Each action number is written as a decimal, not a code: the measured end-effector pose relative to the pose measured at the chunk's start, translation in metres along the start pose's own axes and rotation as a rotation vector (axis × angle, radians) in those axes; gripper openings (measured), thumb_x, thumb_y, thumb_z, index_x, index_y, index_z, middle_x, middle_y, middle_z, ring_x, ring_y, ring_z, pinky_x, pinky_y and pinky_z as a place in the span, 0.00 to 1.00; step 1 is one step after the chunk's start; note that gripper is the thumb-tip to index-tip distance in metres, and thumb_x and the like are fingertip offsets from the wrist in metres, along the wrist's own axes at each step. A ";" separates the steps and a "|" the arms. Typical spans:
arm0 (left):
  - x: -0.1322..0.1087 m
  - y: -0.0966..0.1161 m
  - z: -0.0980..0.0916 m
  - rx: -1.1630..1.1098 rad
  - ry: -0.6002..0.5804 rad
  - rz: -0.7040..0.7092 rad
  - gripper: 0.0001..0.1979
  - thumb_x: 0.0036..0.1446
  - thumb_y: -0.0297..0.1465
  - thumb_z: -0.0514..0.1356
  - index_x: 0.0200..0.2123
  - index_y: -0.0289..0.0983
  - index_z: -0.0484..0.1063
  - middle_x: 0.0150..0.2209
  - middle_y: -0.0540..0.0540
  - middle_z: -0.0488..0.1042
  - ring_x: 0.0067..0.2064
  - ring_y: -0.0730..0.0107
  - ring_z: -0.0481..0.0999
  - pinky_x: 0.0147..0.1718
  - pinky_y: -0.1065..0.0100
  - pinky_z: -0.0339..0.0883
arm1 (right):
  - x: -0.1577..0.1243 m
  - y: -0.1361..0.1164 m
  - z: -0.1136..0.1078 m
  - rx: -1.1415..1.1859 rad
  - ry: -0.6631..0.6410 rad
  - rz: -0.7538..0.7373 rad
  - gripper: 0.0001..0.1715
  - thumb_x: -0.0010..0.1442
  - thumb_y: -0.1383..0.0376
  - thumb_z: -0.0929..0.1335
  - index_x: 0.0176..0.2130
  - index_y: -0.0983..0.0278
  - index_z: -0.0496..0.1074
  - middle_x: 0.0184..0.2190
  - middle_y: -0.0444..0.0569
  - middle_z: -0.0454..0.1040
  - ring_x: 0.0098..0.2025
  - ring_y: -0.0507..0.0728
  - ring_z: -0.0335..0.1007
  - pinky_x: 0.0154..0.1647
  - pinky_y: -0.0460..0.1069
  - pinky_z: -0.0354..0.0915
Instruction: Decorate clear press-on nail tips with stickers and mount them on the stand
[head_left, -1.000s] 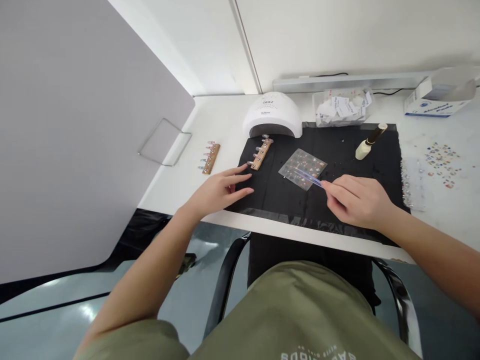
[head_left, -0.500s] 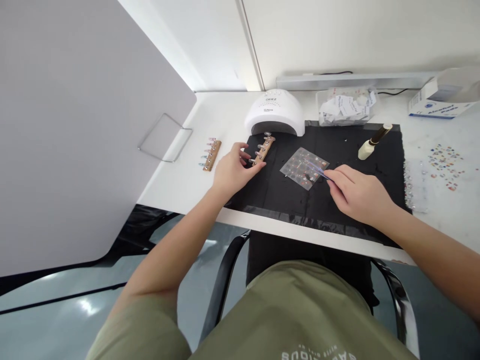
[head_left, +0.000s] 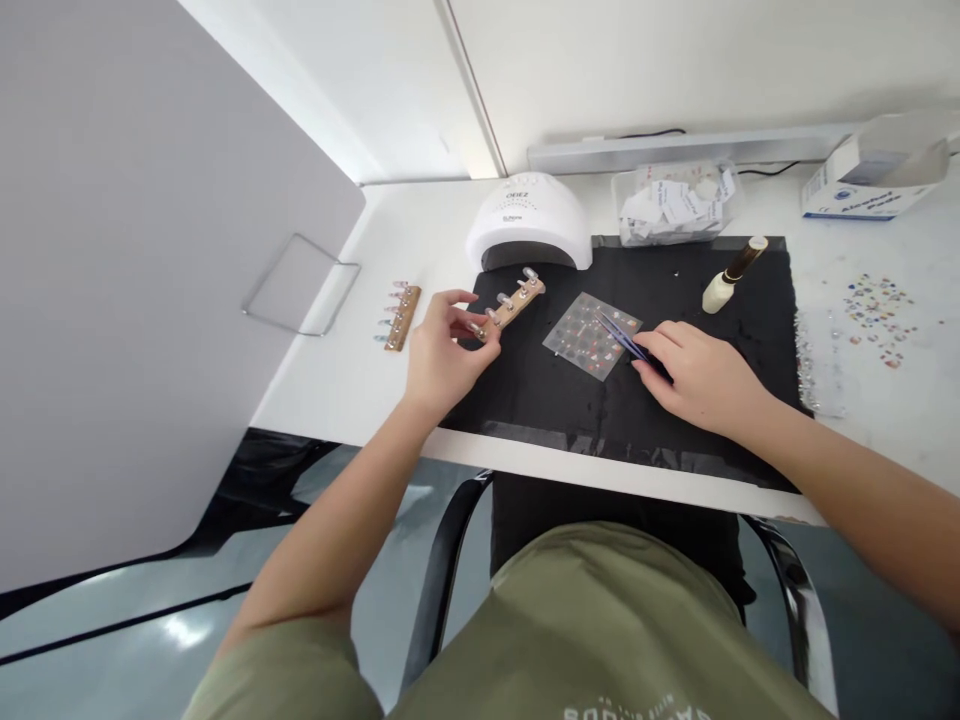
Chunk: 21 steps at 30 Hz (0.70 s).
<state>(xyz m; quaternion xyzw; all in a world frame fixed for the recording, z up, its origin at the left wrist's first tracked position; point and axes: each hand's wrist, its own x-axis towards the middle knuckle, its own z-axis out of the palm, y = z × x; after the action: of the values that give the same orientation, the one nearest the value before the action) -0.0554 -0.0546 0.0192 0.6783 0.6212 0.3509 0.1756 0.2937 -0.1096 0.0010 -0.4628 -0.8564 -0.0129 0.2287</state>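
My left hand pinches the near end of a wooden strip that carries several false nails, at the left of a black mat. My right hand is closed on blue tweezers, whose tips rest on a clear sheet of small coloured stickers in the mat's middle. A white nail lamp stands just behind the strip.
A second wooden nail strip lies on the white table left of the mat. A small bottle lies on the mat's far right. Behind are a clear tub of paper slips and a box. Loose stickers lie far right. A grey partition stands left.
My left hand moved forward from lying flat on the mat, took hold of the nail strip's near end and drew it slightly nearer. My right hand stayed at the sticker sheet with the tweezers.
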 end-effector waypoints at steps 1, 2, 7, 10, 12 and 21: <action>-0.005 0.006 -0.001 -0.066 0.009 0.039 0.23 0.58 0.33 0.70 0.56 0.41 0.73 0.40 0.50 0.85 0.42 0.63 0.89 0.51 0.58 0.87 | 0.000 -0.001 -0.001 0.014 0.029 -0.001 0.15 0.80 0.63 0.66 0.54 0.66 0.82 0.45 0.58 0.85 0.45 0.64 0.82 0.41 0.56 0.76; -0.011 0.012 -0.002 -0.124 0.008 0.076 0.24 0.57 0.34 0.71 0.56 0.40 0.73 0.39 0.50 0.85 0.41 0.64 0.89 0.50 0.59 0.87 | 0.001 -0.002 -0.003 0.030 0.060 -0.002 0.16 0.81 0.63 0.66 0.55 0.65 0.82 0.46 0.59 0.86 0.46 0.64 0.83 0.45 0.57 0.79; -0.038 0.054 -0.006 -0.237 -0.072 0.217 0.25 0.59 0.34 0.73 0.58 0.41 0.74 0.36 0.53 0.82 0.44 0.64 0.90 0.49 0.61 0.89 | 0.000 -0.012 -0.016 0.131 0.292 -0.070 0.17 0.78 0.67 0.71 0.63 0.59 0.80 0.52 0.54 0.88 0.50 0.61 0.86 0.54 0.56 0.83; -0.048 0.073 -0.007 -0.232 -0.118 0.233 0.24 0.60 0.33 0.73 0.58 0.43 0.74 0.36 0.53 0.81 0.43 0.64 0.90 0.51 0.58 0.90 | 0.000 -0.017 -0.021 0.153 0.420 -0.140 0.25 0.75 0.72 0.74 0.66 0.56 0.78 0.51 0.51 0.88 0.49 0.59 0.86 0.53 0.53 0.83; -0.052 0.081 -0.008 -0.224 -0.137 0.207 0.23 0.61 0.34 0.73 0.57 0.44 0.74 0.37 0.53 0.82 0.44 0.63 0.90 0.53 0.56 0.90 | 0.000 -0.018 -0.022 0.122 0.420 -0.133 0.23 0.75 0.72 0.74 0.65 0.57 0.79 0.50 0.51 0.88 0.48 0.58 0.86 0.52 0.52 0.82; -0.065 0.082 -0.008 -0.202 -0.177 0.217 0.22 0.62 0.32 0.72 0.57 0.46 0.73 0.40 0.52 0.85 0.45 0.63 0.91 0.53 0.57 0.90 | -0.001 -0.014 -0.026 0.045 0.340 -0.078 0.14 0.79 0.69 0.72 0.57 0.56 0.86 0.46 0.50 0.89 0.44 0.57 0.86 0.44 0.52 0.81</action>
<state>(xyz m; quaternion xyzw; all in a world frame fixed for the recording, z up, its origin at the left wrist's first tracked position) -0.0009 -0.1328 0.0638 0.7484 0.4880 0.3676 0.2581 0.2924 -0.1243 0.0266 -0.4153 -0.8226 -0.0806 0.3800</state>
